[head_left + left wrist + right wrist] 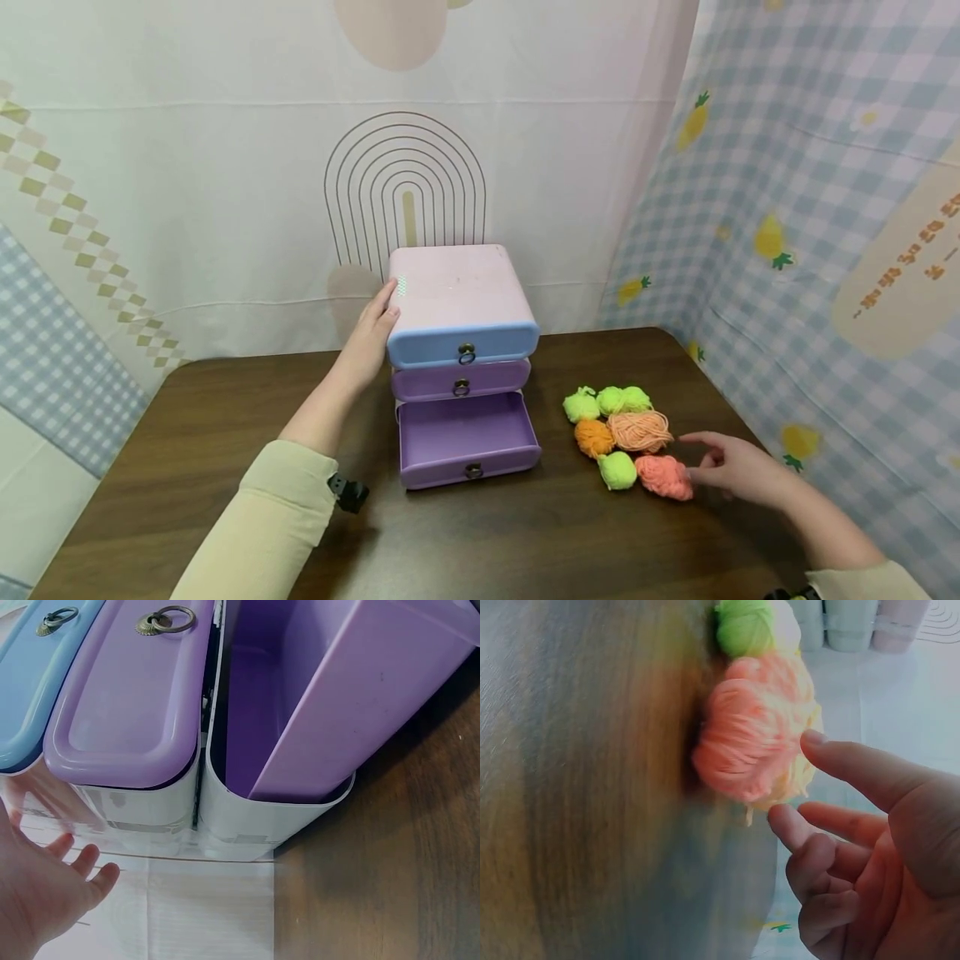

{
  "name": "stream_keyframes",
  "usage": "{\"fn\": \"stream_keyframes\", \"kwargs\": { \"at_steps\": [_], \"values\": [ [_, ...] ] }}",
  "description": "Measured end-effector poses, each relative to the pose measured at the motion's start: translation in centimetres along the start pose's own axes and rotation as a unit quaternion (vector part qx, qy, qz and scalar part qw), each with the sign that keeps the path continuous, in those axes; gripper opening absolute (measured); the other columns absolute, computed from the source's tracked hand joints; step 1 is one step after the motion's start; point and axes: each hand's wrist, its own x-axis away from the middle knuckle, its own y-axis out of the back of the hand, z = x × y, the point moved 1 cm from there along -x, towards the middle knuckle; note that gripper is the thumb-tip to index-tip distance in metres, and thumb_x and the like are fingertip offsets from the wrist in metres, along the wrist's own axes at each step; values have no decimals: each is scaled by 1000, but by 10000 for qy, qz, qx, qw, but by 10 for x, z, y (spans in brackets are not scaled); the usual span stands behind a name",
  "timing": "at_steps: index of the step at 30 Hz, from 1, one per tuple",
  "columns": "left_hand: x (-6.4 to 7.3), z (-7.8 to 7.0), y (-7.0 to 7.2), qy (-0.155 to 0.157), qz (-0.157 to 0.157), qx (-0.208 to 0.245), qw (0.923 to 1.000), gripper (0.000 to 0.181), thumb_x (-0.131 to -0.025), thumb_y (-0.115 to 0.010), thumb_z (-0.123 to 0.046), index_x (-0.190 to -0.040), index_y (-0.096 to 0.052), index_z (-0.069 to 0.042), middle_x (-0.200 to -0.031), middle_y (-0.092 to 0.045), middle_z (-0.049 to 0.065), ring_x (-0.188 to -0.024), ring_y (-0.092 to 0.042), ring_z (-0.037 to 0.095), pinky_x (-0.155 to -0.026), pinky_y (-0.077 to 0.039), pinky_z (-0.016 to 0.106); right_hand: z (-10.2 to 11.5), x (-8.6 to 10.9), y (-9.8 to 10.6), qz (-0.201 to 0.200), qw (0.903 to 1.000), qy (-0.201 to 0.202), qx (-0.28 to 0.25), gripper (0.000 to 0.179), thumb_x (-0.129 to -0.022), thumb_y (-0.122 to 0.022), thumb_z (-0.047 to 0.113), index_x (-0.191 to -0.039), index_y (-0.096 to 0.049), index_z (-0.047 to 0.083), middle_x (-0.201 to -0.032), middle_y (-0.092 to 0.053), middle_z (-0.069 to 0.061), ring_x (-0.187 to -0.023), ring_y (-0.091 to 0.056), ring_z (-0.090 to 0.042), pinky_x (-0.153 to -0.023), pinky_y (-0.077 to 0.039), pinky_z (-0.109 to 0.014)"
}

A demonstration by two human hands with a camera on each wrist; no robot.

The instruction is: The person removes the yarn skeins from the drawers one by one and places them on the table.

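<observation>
A small chest of drawers (457,287) stands on the table, pink on top with a blue top drawer (427,347). Its purple middle drawer (427,383) is closed, while the purple bottom drawer (442,469) is pulled out and bare inside. My left hand (367,342) rests against the chest's upper left side, fingers extended. Over on the right, my right hand (738,468) is beside a coral yarn ball (665,477), thumb close to it and fingers loosely bent; whether the thumb touches is unclear. Behind that ball lies a peach yarn skein (640,431).
Several other yarn balls sit in the same cluster: an orange ball (594,437), a front green ball (618,471) and more green yarn (624,400) at the back. The brown wooden table (480,550) meets patterned cloth (555,167) behind and at the right.
</observation>
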Motion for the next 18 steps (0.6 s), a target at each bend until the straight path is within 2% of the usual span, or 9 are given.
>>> {"fn": "stream_keyframes", "kwargs": {
  "at_steps": [4,10,15,18],
  "values": [
    [1,-2,1,-21,12,-60,10000,58,-105,-32,-44,-160,-20,-28,-164,-16,11,-150,-11,32,-116,-11,59,7,1,-1,-181,9997,-133,54,67,-89,-74,34,-138,-49,-6,-73,-59,-8,-51,-49,-18,-50,-44,-32],
    [1,-4,3,22,68,-236,9997,60,-105,-32,-50,-160,-19,-30,-164,-16,10,-149,-11,35,-115,-10,62,18,4,-7,-256,9995,-88,131,61,-90,-72,35,-134,-54,-3,-71,-59,-7,-50,-47,-15,-48,-43,-31],
    [1,-3,4,38,95,-339,9994,61,-104,-32,-53,-160,-18,-32,-164,-17,9,-149,-11,35,-115,-10,63,40,7,-13,-555,9974,126,453,57,-90,-70,41,-131,-59,3,-72,-57,-2,-53,-44,-13,-49,-38,-29],
    [1,-3,5,59,96,-287,9995,61,-104,-34,-52,-160,-18,-31,-164,-17,9,-150,-11,35,-115,-11,61,59,5,-23,-546,9973,401,290,53,-92,-70,38,-130,-60,4,-73,-61,-2,-57,-50,-14,-51,-40,-29]
  ]
}}
